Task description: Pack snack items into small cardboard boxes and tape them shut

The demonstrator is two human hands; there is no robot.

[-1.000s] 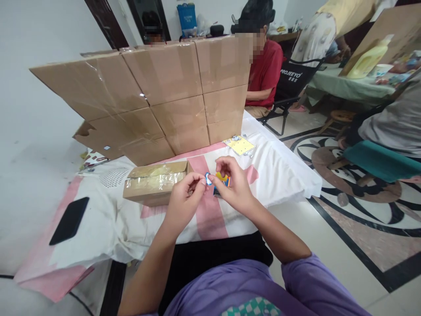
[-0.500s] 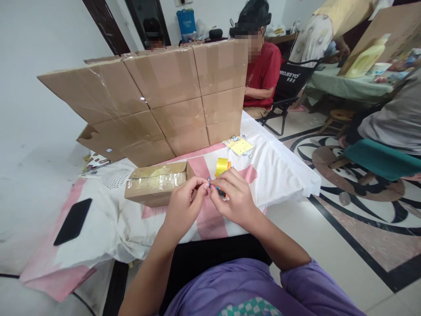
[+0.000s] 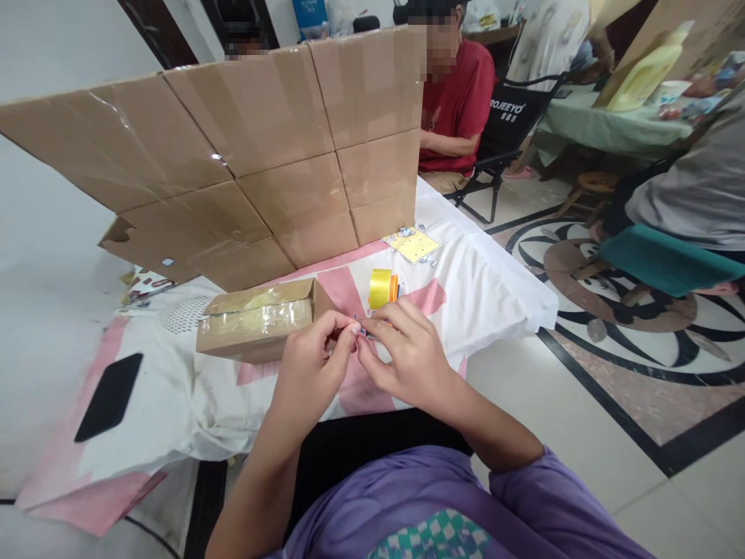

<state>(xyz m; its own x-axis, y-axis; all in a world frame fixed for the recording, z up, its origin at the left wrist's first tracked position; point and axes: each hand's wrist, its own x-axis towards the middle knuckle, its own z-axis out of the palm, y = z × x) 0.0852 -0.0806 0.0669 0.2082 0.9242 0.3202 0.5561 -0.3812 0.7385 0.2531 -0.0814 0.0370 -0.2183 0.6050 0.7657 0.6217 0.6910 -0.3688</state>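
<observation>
- Far left on the worktop (image 3: 500,287), a black phone (image 3: 109,396) lies flat on the white-and-pink cloth (image 3: 174,388), well apart from the hands
- Next comes the small cardboard box (image 3: 259,320), its top sealed with yellowish tape, lying just beside the left hand (image 3: 308,373)
- The left hand is closed in a fingertip pinch on a small blue-and-white piece (image 3: 361,331), which sits right between the two hands over the pink stripe, near the worktop's front edge; only a sliver of it shows
- What changed: a second ago the hands were a little apart and the piece showed plainly at the left fingertips; now both hands have drawn together and lowered, so the piece is almost hidden. I judge this as fine fiddling with the piece, both hands working on it at once
- The right hand (image 3: 410,357) meets the left at the fingertips, its grip closed on the same small piece, thumb and forefinger pressed in
- A yellow tape roll (image 3: 381,289), hidden behind the right hand a second ago, now stands in plain view just behind it
- Farther back and right, a yellow card (image 3: 412,245) with small bits around it lies near the cardboard screen (image 3: 244,155), which stands across the back of the worktop
- The room: a patterned tile floor (image 3: 640,341) on the right, a person in a red shirt (image 3: 459,109) seated behind the screen, and others at a green-covered table (image 3: 605,128) beyond
</observation>
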